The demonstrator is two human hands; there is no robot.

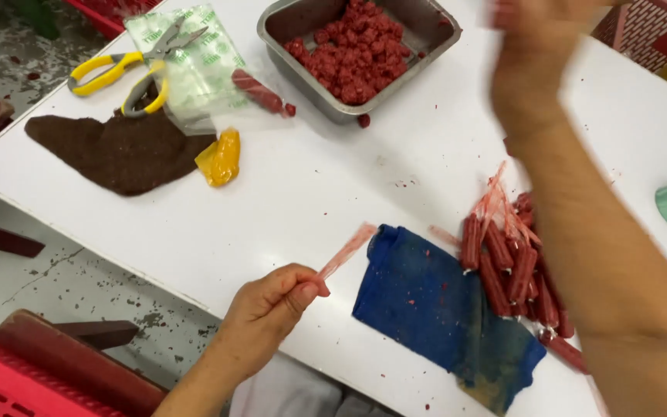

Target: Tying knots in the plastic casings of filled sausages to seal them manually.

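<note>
At the far left of the white table (310,193), yellow-handled scissors (129,66) lie on a green-printed plastic bag (194,69), beside a brown cloth (117,150) and a small yellow pouch (221,157). Near the table's front edge, the left hand (272,301) pinches the end of a thin, pinkish plastic casing strip (347,251) between thumb and closed fingers. Just right of it lies a blue rag (434,301), touching a pile of filled red sausage sticks (511,266). Farther back stands a metal tray of red minced meat (357,50). The right hand (530,46) is raised near the tray, blurred; its fingers cannot be made out.
</note>
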